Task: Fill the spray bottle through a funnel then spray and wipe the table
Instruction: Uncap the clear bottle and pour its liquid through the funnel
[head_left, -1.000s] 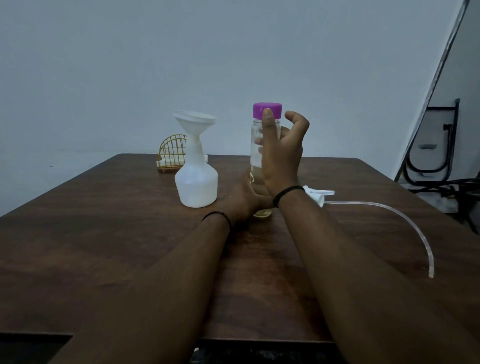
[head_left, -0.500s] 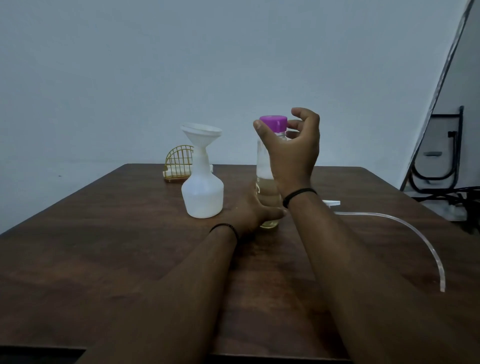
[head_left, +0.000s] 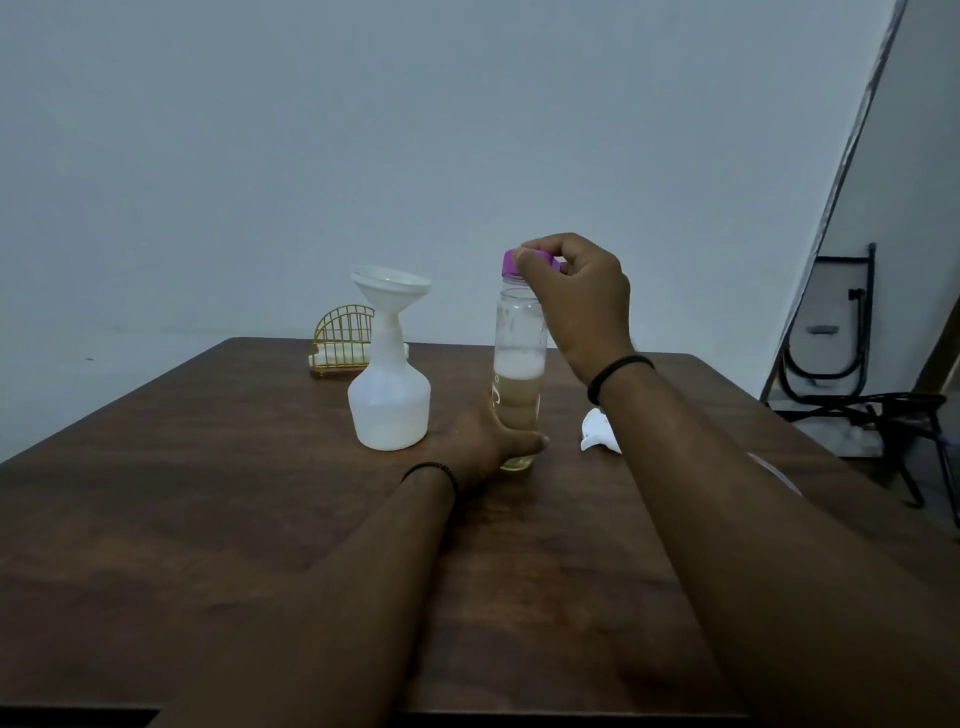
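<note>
A white spray bottle (head_left: 388, 410) stands on the brown table (head_left: 208, 493) with a white funnel (head_left: 390, 291) seated in its neck. Right of it stands a clear glass bottle (head_left: 518, 374), partly filled with yellowish liquid topped by foam. My left hand (head_left: 488, 441) grips this bottle at its base. My right hand (head_left: 576, 296) curls over the purple cap (head_left: 511, 261) from above and holds it. The white spray head (head_left: 597, 430) lies on the table to the right, mostly behind my right forearm, its clear tube nearly hidden.
A gold wire holder (head_left: 343, 340) with white cloths in it stands at the table's far edge, behind the spray bottle. Black metal frames and cables (head_left: 852, 384) sit on the floor beyond the table's right side.
My right hand has come down from beside the purple cap and closed its fingers around it. My left hand stays on the bottle's base. The view has shifted slightly.
</note>
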